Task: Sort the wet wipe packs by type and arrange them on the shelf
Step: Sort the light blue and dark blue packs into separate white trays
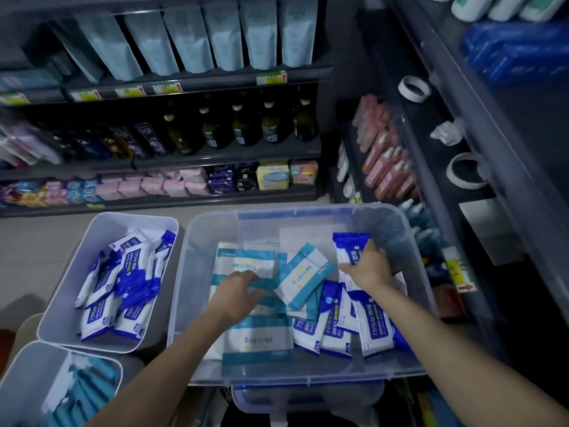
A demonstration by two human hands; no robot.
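1. Your right hand (369, 266) is inside the clear bin (308, 379), toward its right wall. Its thumb and fingers are curled round one upright dark blue pack (349, 246).
2. Your left hand (238, 286) is in the left half of the clear bin, well apart from the right hand. Its fingers are bent down onto the teal packs (246, 260). I cannot tell whether it grips one or only touches them.
3. In the clear bin you have at least four teal packs, lying at the left and middle.
4. At least four loose dark blue packs (372, 325) overlap near the clear bin's front right corner, below the held one.
5. Just left of the clear bin stands one white bin (89, 241) with a pile of dark blue packs, too overlapped to count.
6. Off the clear bin's front left corner is a second white bin (24, 380) with teal packs, too blurred to count.
7. Stocked shelves (215, 155) stand behind and to the right of the clear bin.
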